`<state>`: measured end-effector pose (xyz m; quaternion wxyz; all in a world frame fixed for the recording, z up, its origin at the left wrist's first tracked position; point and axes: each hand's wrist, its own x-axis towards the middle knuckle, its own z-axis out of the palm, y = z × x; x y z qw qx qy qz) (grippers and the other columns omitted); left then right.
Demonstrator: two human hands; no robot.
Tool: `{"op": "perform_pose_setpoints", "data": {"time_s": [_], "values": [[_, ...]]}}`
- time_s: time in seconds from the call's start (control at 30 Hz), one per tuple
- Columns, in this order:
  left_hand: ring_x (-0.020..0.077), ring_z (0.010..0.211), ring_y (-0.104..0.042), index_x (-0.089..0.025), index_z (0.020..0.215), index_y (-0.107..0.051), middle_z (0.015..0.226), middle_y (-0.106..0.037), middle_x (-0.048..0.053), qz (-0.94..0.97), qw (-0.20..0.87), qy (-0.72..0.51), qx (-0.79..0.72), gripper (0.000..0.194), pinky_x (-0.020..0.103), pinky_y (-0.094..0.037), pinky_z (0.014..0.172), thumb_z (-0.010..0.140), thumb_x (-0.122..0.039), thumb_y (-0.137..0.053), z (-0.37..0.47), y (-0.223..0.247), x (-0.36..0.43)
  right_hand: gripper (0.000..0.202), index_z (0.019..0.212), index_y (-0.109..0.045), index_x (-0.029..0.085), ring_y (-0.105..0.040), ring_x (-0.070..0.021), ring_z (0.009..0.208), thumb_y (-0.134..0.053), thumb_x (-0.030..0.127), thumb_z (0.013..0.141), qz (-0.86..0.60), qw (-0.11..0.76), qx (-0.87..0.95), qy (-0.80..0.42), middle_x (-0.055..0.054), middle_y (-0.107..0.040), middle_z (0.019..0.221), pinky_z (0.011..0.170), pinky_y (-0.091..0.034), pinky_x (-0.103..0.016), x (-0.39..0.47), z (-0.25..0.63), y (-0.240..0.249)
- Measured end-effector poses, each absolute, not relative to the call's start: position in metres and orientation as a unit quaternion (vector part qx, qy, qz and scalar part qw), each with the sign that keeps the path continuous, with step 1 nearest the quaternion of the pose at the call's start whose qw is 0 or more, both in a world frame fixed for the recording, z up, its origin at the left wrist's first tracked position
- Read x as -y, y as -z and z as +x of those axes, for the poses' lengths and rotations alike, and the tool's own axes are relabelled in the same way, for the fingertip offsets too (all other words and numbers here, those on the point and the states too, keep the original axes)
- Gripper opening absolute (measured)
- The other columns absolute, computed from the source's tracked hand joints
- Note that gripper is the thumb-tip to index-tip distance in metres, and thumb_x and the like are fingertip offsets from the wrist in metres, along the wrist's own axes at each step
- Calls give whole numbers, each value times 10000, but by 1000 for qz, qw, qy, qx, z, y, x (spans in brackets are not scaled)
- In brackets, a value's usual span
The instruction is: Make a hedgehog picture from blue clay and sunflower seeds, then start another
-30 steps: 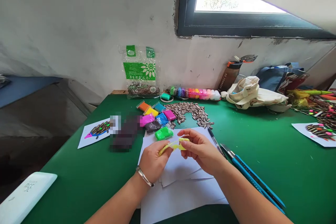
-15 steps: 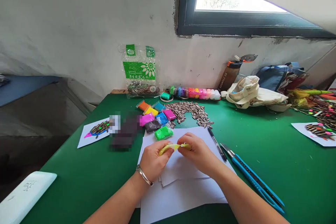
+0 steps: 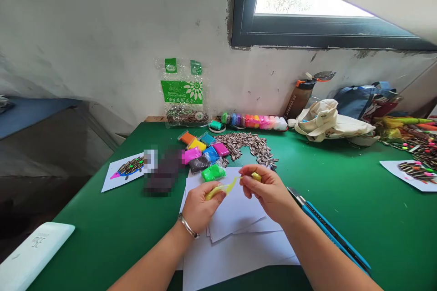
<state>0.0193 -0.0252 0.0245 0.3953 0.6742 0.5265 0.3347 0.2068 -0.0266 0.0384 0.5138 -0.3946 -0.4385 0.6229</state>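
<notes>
Above the white paper sheets (image 3: 235, 257), my left hand (image 3: 198, 207) is closed on yellow modelling clay (image 3: 212, 192), partly hidden by the fingers; a bit of clear film seems to show on it. A tapered yellow strand (image 3: 232, 184) stretches out of it toward my right hand (image 3: 268, 193). That hand pinches a small torn lump of yellow clay (image 3: 256, 176) between thumb and fingers. A thin thread nearly bridges the two. Just beyond my hands lie a green clay packet (image 3: 213, 173) and a black packet (image 3: 198, 163).
Behind are sunflower seeds (image 3: 261, 148), more clay packets (image 3: 212, 154) and a seed bag (image 3: 184, 95) against the wall. Blue-handled tweezers (image 3: 327, 225) lie right. Finished-looking seed picture cards sit left (image 3: 126, 170) and right (image 3: 414, 175). A white device (image 3: 37, 254) occupies the front left.
My right hand has moved right and slightly up, drawing its yellow lump away from the clay in my left hand. The clay between them has stretched thin. My left hand has barely moved.
</notes>
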Motion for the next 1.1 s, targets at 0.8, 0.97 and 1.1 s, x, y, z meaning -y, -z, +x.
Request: {"op": "perform_pose_setpoints", "data": {"time_s": [0.8, 0.97, 1.1], "values": [[117, 648, -448, -164, 997, -678, 756, -580, -3, 624, 611, -273, -404, 342, 215, -370, 591, 706, -343, -682, 21, -25, 31, 367, 1042, -538, 232, -478, -100, 595, -648, 258, 692, -521, 279, 602, -537, 41, -521, 693, 498, -344, -191, 31, 193, -21], [134, 681, -467, -153, 925, -700, 771, -585, 6, 632, 614, -252, -400, 300, 224, -382, 611, 683, -329, -692, 22, -30, 33, 301, 955, -617, 202, -454, -88, 585, -677, 326, 687, -486, 233, 614, -577, 30, -516, 694, 502, -326, -192, 27, 203, -28], [115, 630, -442, -131, 897, -699, 725, -566, 1, 625, 621, -251, -401, 321, 216, -367, 574, 675, -362, -696, 22, -35, 33, 453, 1091, -587, 222, -409, -76, 552, -697, 383, 683, -420, 231, 596, -644, 47, -474, 664, 484, -308, -193, 25, 223, -46]]}}
